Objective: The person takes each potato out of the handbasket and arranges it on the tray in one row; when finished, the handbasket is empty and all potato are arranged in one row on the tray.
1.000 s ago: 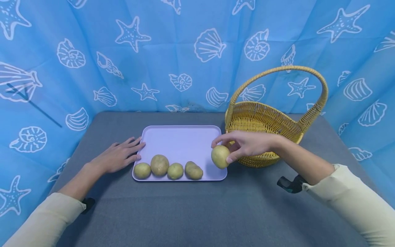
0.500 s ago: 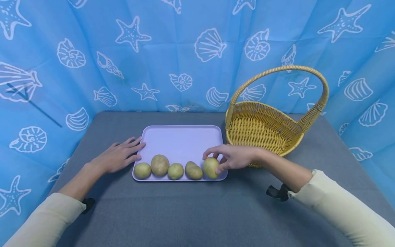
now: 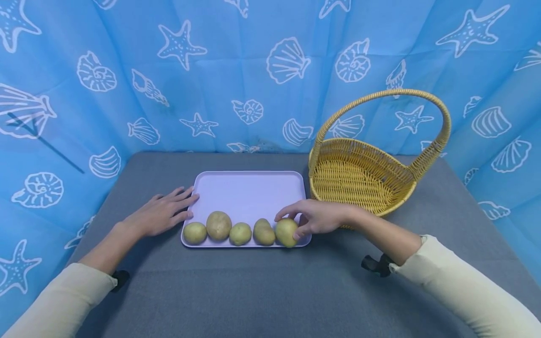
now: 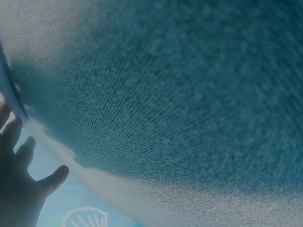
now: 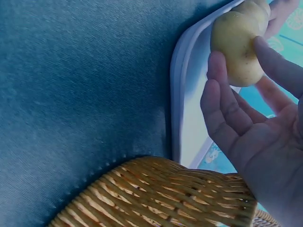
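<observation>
My right hand (image 3: 314,217) pinches a yellowish potato (image 3: 286,233) between thumb and fingers, at the front right corner of the pale lilac tray (image 3: 249,192). In the right wrist view the fingers curl round this potato (image 5: 236,49) near the tray rim. Beside it, a lumpy potato (image 3: 264,232) stands in a row along the tray's front edge with a small potato (image 3: 240,234), a larger brownish potato (image 3: 219,226) and another small potato (image 3: 195,233) at the left end. My left hand (image 3: 162,213) lies with fingers spread, fingertips on the tray's left rim.
A yellow wicker basket (image 3: 351,183) with a tall arched handle stands right of the tray, close behind my right forearm. Grey cloth (image 3: 253,291) covers the table. A blue curtain (image 3: 253,70) with shell and starfish prints hangs behind it.
My right hand has moved left and down from beside the basket, bringing its potato to the row's right end. The neighbouring lumpy potato has turned slightly. My left hand has stayed put.
</observation>
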### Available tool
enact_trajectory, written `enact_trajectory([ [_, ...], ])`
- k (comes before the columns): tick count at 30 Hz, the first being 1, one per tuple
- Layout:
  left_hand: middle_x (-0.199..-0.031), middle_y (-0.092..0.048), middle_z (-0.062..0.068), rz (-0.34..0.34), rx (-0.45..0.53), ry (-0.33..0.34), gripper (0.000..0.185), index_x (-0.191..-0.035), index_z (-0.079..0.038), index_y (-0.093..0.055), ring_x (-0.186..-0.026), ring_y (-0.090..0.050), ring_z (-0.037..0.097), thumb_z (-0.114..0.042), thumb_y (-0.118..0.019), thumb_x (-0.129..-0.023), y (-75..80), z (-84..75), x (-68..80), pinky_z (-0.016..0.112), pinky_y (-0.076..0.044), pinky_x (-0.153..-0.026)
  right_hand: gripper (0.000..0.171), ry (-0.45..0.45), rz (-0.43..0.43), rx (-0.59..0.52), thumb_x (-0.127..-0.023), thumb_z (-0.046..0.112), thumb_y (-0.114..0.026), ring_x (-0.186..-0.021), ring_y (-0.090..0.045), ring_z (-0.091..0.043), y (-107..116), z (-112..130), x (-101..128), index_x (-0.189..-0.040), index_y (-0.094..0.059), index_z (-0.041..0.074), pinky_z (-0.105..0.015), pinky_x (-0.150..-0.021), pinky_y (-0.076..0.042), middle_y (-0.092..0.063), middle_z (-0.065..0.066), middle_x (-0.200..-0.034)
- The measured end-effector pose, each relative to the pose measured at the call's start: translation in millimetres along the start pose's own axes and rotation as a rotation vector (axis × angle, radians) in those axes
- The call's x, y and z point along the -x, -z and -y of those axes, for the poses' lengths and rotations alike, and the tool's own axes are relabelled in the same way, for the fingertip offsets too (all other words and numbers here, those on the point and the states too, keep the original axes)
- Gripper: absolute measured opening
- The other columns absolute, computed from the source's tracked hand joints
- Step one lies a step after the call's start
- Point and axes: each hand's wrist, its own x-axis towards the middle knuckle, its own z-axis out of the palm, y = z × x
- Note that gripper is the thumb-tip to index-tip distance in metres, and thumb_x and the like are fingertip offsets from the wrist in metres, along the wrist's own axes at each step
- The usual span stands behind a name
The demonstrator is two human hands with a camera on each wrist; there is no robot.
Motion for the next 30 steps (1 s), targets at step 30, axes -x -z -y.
enact_trajectory([
  [30, -0.161, -0.028, 0.015, -0.027, -0.061, -0.023, 0.061, -0.155, -0.014, -0.036, -0.147, -0.022, 0.043, -0.049, -0.042, -0.105, -0.2, -1.4, 3.6, 0.073, -0.021, -0.109, 0.055, -0.1, -0.107, 0.018, -0.1, 0.029, -0.062, -0.124, -0.056, -0.03, 28.0, 23.5, 80.2, -0.149, -0.045, 0.009, -0.051, -0.102, -0.046, -0.055, -0.01, -0.139],
])
